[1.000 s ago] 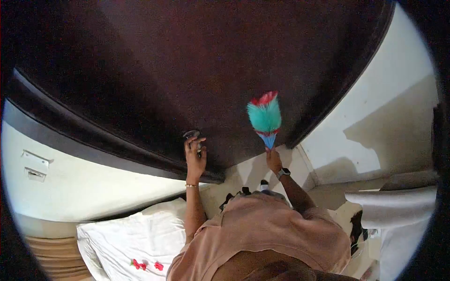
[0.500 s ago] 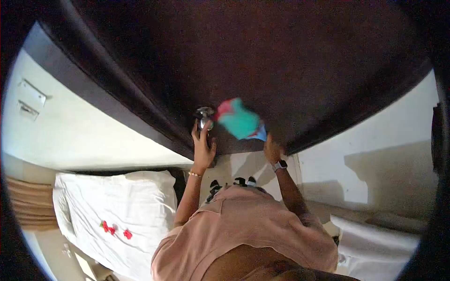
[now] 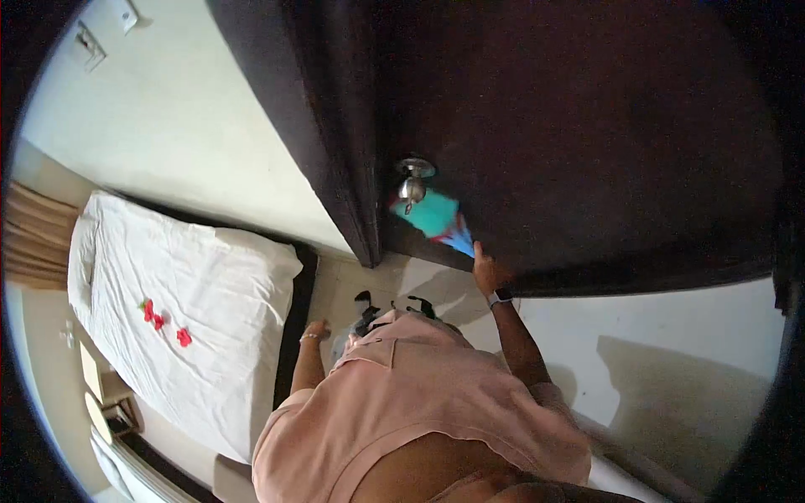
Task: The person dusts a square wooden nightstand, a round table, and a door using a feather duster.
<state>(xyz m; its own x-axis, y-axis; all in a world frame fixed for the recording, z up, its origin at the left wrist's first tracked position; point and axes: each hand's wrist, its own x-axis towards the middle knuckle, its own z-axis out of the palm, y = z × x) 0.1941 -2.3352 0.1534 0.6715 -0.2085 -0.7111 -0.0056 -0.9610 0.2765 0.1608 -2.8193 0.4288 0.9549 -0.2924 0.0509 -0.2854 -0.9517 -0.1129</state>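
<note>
My right hand (image 3: pixel 486 272), with a watch on the wrist, is closed round the blue handle of a duster (image 3: pixel 436 215) with a teal and red head. The blurred head is beside and partly behind a round metal doorknob (image 3: pixel 412 189) on the dark brown door (image 3: pixel 570 151); I cannot tell whether they touch. Low by my left side, nearest the bed, hangs my left hand (image 3: pixel 315 329), a bracelet at its wrist. It is apart from the knob, and its fingers are too small and foreshortened to read.
A dark door frame (image 3: pixel 323 126) borders the pale wall (image 3: pixel 210 117) on the left. Beyond it stands a bed (image 3: pixel 201 293) with a white sheet and red flowers (image 3: pixel 184 337). Brown curtains (image 3: pixel 38 239) hang at far left. My feet are on a pale tiled floor (image 3: pixel 419 281).
My left hand has left the doorknob and dropped to my side. My right hand still holds the duster, its head now closer to the knob. The view has turned, shifting the door edge and knob rightward.
</note>
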